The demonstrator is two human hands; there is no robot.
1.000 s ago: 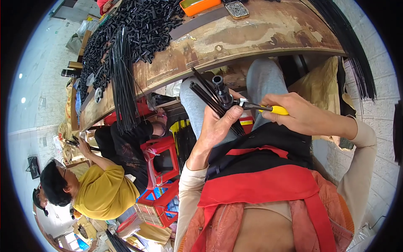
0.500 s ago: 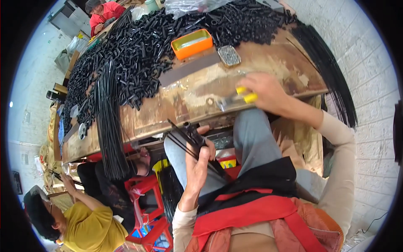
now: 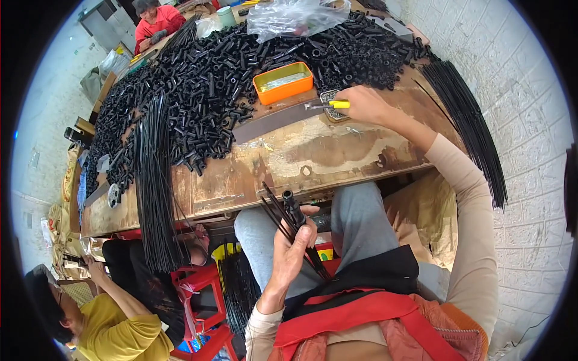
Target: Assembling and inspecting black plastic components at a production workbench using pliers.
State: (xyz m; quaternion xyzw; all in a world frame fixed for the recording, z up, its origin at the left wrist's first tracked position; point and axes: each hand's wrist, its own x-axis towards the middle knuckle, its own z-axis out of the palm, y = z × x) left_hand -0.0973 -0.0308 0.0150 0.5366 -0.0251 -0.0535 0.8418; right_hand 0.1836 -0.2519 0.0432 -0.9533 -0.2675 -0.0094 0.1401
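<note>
Since a second ago my right hand (image 3: 364,105) has been travelling up from my lap to the table (image 3: 313,159), taking the yellow-handled tool (image 3: 328,104) along, while my left hand (image 3: 293,249) is staying low over my knees. Going from the left: a person in a yellow shirt (image 3: 114,328) is sitting below the table beside a red stool (image 3: 201,289), and a bundle of thin black rods (image 3: 153,186) is hanging over the table's near edge. A heap of short black tubes (image 3: 229,66) is covering the table's far half, with an orange tray (image 3: 283,82) lying at its near edge. My left hand is closing around a few black rods and one black tube (image 3: 293,207), its end sticking up above my fingers. My right hand is gripping the tool, its metal tip pointing left, just below the tray. More black rods (image 3: 469,126) are draping off the table's right end.
</note>
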